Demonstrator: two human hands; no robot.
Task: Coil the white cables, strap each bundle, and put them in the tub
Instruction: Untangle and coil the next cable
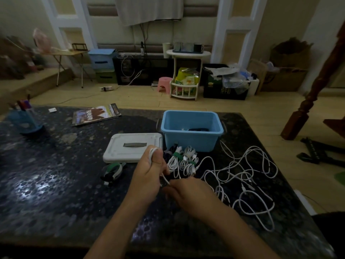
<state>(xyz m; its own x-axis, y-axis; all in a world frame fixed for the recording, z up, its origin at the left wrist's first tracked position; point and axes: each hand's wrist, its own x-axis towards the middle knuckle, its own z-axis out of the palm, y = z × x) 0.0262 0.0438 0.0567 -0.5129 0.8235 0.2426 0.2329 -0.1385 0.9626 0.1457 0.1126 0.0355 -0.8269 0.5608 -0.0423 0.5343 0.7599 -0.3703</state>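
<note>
My left hand [149, 174] is raised over the dark table and holds a white cable [152, 153] looped around its fingers. My right hand [188, 193] sits just right of it and pinches the same cable's loose end near the left palm. Strapped white bundles [183, 159] with green straps lie in front of the blue tub [192, 129]. A tangle of loose white cables [246, 176] spreads to the right. Something dark lies inside the tub.
The tub's white lid [132, 146] lies flat left of the tub. Spare green and white straps [113, 171] lie below the lid. A magazine [96, 114] and a blue pen holder [26, 118] stand at the far left. The table's right edge runs close to the loose cables.
</note>
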